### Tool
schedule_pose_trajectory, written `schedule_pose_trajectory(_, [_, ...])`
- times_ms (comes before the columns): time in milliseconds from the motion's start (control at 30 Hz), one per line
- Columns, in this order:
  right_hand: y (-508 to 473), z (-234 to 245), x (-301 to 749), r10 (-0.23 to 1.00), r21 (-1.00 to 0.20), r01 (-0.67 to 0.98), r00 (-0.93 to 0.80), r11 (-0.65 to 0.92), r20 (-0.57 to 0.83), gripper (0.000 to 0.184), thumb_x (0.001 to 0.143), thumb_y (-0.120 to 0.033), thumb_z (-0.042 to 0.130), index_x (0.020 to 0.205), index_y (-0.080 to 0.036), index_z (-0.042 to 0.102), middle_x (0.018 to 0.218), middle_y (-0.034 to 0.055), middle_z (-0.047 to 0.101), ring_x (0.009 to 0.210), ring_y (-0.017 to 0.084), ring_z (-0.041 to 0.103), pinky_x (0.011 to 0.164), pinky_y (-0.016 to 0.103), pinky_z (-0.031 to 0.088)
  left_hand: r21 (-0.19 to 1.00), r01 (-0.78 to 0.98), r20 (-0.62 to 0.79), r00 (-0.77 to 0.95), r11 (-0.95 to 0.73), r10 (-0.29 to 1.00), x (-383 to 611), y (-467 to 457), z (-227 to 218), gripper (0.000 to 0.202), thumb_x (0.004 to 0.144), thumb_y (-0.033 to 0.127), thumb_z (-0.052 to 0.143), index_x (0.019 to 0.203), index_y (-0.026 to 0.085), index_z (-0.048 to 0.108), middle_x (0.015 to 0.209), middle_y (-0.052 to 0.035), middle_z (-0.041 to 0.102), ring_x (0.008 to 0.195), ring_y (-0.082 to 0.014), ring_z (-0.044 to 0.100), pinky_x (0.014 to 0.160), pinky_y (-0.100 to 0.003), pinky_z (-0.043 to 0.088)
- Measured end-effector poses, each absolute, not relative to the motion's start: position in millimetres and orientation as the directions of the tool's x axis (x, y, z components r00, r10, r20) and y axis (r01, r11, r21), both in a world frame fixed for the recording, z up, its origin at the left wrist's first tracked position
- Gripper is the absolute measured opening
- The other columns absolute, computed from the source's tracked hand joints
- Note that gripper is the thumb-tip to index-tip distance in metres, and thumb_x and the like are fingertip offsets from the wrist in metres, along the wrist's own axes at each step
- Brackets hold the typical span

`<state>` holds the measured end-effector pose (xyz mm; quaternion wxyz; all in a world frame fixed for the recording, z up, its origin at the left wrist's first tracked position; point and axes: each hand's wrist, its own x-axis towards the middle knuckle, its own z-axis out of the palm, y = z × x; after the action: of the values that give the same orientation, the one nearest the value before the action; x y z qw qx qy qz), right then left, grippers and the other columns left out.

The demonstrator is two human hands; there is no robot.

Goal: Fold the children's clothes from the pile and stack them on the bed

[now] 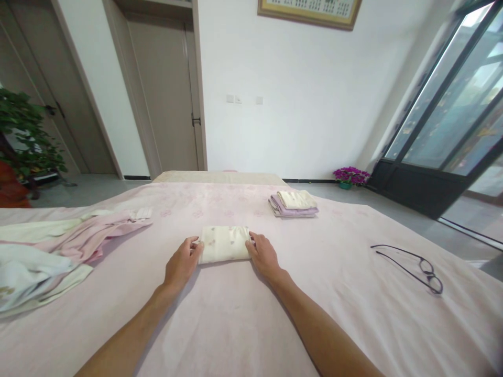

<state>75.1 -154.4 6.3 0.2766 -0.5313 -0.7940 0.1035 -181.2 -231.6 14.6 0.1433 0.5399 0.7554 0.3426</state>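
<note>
A cream cloth with small printed spots lies folded into a flat rectangle on the pink bedspread. My left hand grips its left end between thumb and fingers. At the opposite end, my right hand pinches the right edge in the same way. Beyond my right hand sits a stack of folded cloths, cream on top with lilac beneath. Whether the folded piece is a garment or a plain cloth I cannot tell.
Loose, crumpled clothes in pink, white and pale green lie at the left. A pair of glasses rests unfolded on the right. Past the far edge are a door, a white wall and purple flowers.
</note>
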Motion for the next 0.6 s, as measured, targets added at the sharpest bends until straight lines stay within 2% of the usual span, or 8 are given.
schedule_pose_trajectory(67, [-153,6,75,0.904,-0.425,0.809,-0.285,0.405,0.319,0.042,0.099,-0.039,0.040,0.132,-0.018,0.054,0.114,0.0097,0.065,0.103,0.022,0.056,0.090,0.030,0.038,0.665,0.723,0.148,-0.373,0.187,0.916,-181,-229,14,0.056,0.089,0.059,0.044,0.132,0.024,0.050,0.123,-0.0072,0.065,0.097,-0.0206,0.066,0.073,-0.027,0.046])
schedule_pose_trajectory(167, [-153,6,75,0.906,-0.392,0.827,-0.297,0.403,0.303,0.044,0.099,-0.042,0.040,0.133,-0.018,0.055,0.113,0.0096,0.067,0.104,0.024,0.056,0.089,0.031,0.037,0.663,0.714,0.094,-0.375,0.223,0.922,-185,-222,9,0.071,0.085,0.063,0.051,0.141,0.020,0.043,0.129,-0.0115,0.062,0.101,-0.0235,0.066,0.076,-0.028,0.047])
schedule_pose_trajectory(333, [-153,7,75,0.907,-0.413,0.815,-0.302,0.406,0.295,0.046,0.098,-0.043,0.041,0.134,-0.018,0.054,0.118,0.0092,0.067,0.104,0.024,0.056,0.088,0.032,0.036,0.743,0.632,0.030,-0.358,0.219,0.933,-197,-206,-2,0.081,0.081,0.053,0.063,0.145,0.012,0.037,0.129,-0.0150,0.062,0.102,-0.0237,0.066,0.081,-0.028,0.048])
schedule_pose_trajectory(433, [-149,6,76,0.912,-0.450,0.798,-0.300,0.401,0.281,0.045,0.098,-0.042,0.040,0.134,-0.019,0.055,0.118,0.0086,0.067,0.104,0.025,0.057,0.088,0.032,0.037,0.799,0.559,0.027,-0.402,0.222,0.915,-198,-199,-3,0.076,0.076,0.044,0.071,0.140,0.012,0.045,0.120,-0.0143,0.067,0.100,-0.0241,0.067,0.077,-0.027,0.049])
schedule_pose_trajectory(600, [-143,1,81,0.918,-0.523,0.756,-0.294,0.394,0.266,0.045,0.099,-0.038,0.034,0.134,-0.020,0.056,0.117,0.0100,0.067,0.105,0.024,0.058,0.088,0.032,0.040,0.900,0.382,-0.025,-0.433,0.209,0.901,-188,-200,6,0.072,0.069,0.034,0.080,0.132,0.011,0.054,0.098,-0.0127,0.074,0.084,-0.0233,0.070,0.062,-0.025,0.050])
